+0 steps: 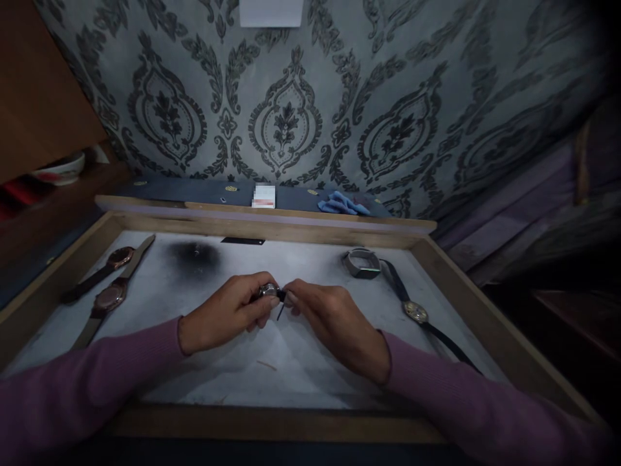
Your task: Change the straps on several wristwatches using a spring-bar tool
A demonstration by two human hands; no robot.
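Note:
Over the middle of a white-bottomed tray, my left hand (228,310) is closed on a small watch (268,289) with a shiny round case. My right hand (337,320) meets it from the right, its fingers pinched at a dark strap piece (281,295) beside the case. A thin dark strip (280,312) hangs down between the two hands. Whether it is part of the strap or a separate tool, I cannot tell. The fingers hide much of the watch.
Wooden rims (272,424) frame the tray. Two watches (109,296) lie left; a metal-banded watch (363,263) and a black-strapped watch (416,311) lie right. A black strip (243,241) rests at the back. Behind are a small box (264,196) and blue cloth (342,203).

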